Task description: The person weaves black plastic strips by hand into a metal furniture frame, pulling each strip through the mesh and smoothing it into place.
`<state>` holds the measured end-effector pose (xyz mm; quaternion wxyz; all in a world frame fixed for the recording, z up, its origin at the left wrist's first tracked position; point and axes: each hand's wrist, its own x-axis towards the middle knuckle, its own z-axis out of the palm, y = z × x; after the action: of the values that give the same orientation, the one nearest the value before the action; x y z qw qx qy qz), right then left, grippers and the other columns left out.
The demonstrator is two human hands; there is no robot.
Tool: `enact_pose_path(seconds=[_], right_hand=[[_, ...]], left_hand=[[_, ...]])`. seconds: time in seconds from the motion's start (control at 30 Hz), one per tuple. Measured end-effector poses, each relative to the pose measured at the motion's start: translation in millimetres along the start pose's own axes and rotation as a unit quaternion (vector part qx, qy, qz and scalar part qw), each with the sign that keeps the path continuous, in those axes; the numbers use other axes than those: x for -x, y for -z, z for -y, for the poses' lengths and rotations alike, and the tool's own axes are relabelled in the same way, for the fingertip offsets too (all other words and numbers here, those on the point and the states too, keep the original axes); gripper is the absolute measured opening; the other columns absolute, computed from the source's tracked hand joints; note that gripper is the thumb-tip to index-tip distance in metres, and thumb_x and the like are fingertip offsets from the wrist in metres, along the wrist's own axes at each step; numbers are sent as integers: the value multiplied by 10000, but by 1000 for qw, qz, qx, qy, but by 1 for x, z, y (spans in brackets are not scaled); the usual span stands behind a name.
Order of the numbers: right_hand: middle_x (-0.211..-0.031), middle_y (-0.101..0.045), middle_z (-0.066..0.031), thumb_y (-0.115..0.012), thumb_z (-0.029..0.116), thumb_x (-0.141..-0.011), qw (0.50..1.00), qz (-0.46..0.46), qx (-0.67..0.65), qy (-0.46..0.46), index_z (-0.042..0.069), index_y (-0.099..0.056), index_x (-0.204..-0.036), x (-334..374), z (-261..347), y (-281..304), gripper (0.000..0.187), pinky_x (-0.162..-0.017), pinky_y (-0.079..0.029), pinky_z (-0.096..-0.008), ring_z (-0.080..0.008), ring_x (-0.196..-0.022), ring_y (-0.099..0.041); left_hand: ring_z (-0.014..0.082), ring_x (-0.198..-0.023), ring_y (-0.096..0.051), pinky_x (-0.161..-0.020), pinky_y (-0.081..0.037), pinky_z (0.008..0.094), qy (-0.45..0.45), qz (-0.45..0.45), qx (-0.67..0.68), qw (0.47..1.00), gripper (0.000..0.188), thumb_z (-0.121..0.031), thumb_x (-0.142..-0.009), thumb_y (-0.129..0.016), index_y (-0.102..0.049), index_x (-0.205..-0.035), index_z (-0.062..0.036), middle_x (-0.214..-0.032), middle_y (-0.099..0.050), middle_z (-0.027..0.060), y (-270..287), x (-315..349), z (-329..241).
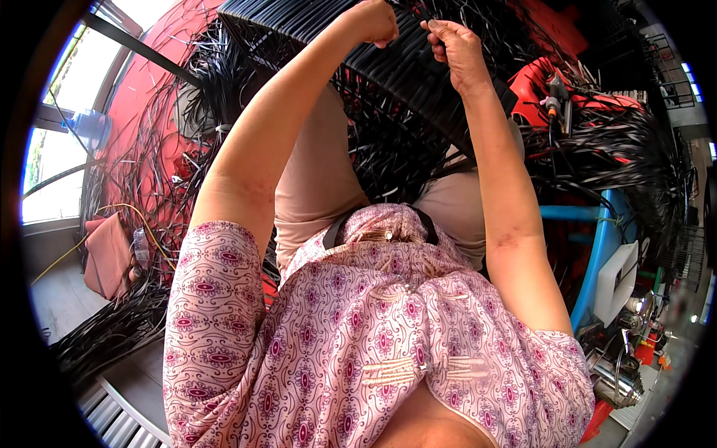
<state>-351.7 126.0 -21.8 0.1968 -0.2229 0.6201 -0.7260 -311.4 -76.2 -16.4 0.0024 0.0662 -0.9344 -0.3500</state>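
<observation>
A dark frame wound with close rows of black plastic strip (pixel 418 82) slants across my knees at the top of the view. Above its surface my left hand (pixel 373 24) is closed, fingers curled; what it holds, if anything, is hidden. My right hand (pixel 457 51), a little to the right, pinches a thin black strip (pixel 423 13) between thumb and forefinger. The strip's far part blends into the dark background.
Loose black strips (pixel 620 149) lie in heaps on both sides and over red sheeting (pixel 146 112) at left. A black-and-red tool (pixel 554 101) rests at right, above a blue frame (pixel 603 254). A pinkish bag (pixel 108 254) sits at lower left.
</observation>
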Motion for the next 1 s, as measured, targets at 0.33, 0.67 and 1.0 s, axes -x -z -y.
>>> enact_pose_path(seconds=[0.33, 0.67, 1.0], right_hand=[[-700, -592, 51, -666, 207, -913, 1000, -8, -13, -19, 55, -723, -931, 2, -8, 3, 164, -522, -383, -167, -17, -576, -469], [-692, -578, 48, -659, 195, -907, 999, -40, 19, -32, 36, -715, -936, 5, -8, 0, 172, -483, -358, -167, -21, -552, -466], [-554, -555, 6, -696, 170, -790, 974, -55, 195, -103, 43, -644, -663, -18, -13, -12, 187, -395, -313, -231, -76, -440, -448]], left_hand=[[163, -671, -688, -645, -537, 340, 2, 40, -232, 972, 275, -332, -793, -702, -731, -744, -63, -620, -690, 41, -5, -2, -21], [198, -612, -667, -633, -540, 351, 6, 33, -188, 982, 295, -337, -811, -687, -726, -745, -53, -620, -683, 58, -12, -17, -14], [186, -517, -611, -515, -510, 323, -170, 142, -330, 918, 264, -289, -889, -570, -713, -763, -106, -597, -631, 29, -10, -45, 25]])
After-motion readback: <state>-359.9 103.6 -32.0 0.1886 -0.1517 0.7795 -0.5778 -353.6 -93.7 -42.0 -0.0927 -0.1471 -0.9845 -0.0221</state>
